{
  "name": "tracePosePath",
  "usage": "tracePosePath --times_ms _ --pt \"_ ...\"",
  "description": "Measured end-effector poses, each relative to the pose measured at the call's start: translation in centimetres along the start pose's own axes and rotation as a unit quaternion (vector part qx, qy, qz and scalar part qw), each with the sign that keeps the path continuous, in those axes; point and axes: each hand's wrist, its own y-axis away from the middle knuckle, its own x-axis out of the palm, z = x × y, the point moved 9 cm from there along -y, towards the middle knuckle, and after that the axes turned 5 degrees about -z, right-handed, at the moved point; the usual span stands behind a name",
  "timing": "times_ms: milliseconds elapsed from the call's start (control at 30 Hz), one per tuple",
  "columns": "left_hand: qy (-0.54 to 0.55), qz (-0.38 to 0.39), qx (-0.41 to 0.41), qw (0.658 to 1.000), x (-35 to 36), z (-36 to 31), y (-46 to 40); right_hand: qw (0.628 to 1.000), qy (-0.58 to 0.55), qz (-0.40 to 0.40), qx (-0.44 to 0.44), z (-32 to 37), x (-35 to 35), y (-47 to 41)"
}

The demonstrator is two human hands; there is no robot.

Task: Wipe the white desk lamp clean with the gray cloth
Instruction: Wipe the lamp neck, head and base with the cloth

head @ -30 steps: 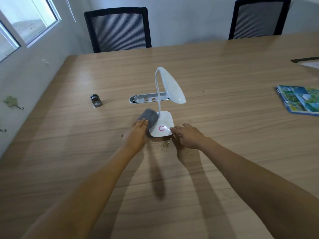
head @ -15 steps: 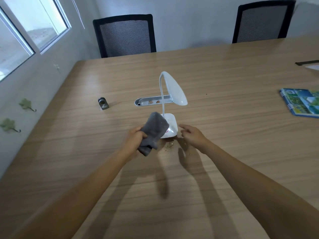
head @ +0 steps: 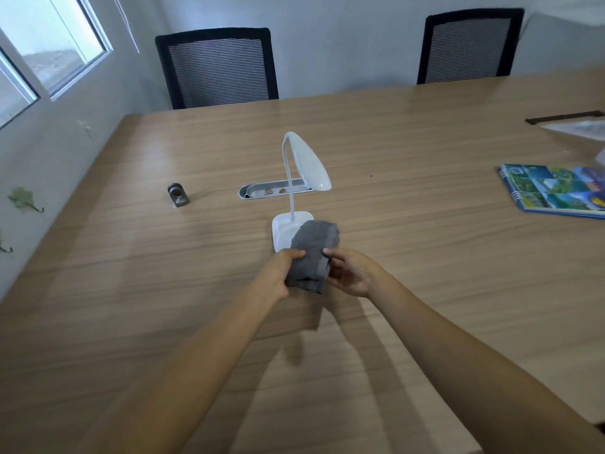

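The white desk lamp (head: 306, 165) stands upright in the middle of the wooden table (head: 425, 257), its head bent down to the right over a square base. The folded gray cloth (head: 312, 255) is held up in front of the base and hides the base's near right part. My left hand (head: 281, 273) grips the cloth's left edge. My right hand (head: 352, 271) pinches its right edge. Both hands are just in front of the lamp and off the table.
A cable slot (head: 273, 190) with small bits in it lies behind the lamp. A small metal object (head: 177, 195) sits to the left. A spiral notebook (head: 556, 190) lies at the right. Two black chairs (head: 217, 67) stand at the far edge. A wall runs along the left.
The right hand has left the lamp base and joined the left hand on the cloth. The cloth has come off the base, moved right and is now held between both hands.
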Motion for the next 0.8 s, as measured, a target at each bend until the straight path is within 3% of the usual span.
tracePosePath --times_ms 167,300,433,533,600,667,700,800 --pt "-0.096 -0.069 0.071 0.990 -1.1 -1.4 -1.0 0.999 -0.010 -0.031 -0.013 0.9 -0.4 -0.1" --pt "-0.177 -0.074 0.139 0.972 -1.3 -2.9 -0.9 0.997 -0.069 -0.039 -0.007 1.5 -0.5 -0.3" --pt "-0.341 -0.145 0.256 0.893 -4.3 -5.8 -2.8 0.991 -0.135 -0.019 -0.010 3.5 -0.5 -0.4" --pt "-0.451 -0.126 0.279 0.838 -4.6 -6.8 -4.1 0.991 -0.007 -0.107 -0.083 5.8 -1.9 -1.3" --pt "-0.493 -0.107 0.284 0.815 -3.9 -7.2 -3.9 0.933 0.226 -0.216 -0.178 8.6 -2.9 -1.5" --pt "-0.544 -0.095 0.294 0.781 -3.0 -7.3 -4.2 0.830 0.434 -0.232 -0.261 10.9 -1.1 -1.4" --pt "-0.567 -0.096 0.299 0.762 -2.7 -7.3 -4.4 0.788 0.494 -0.229 -0.287 11.5 -0.2 -1.7" --pt "-0.591 -0.097 0.320 0.734 -2.3 -7.4 -5.0 0.707 0.596 -0.220 -0.311 11.9 1.8 -3.0"
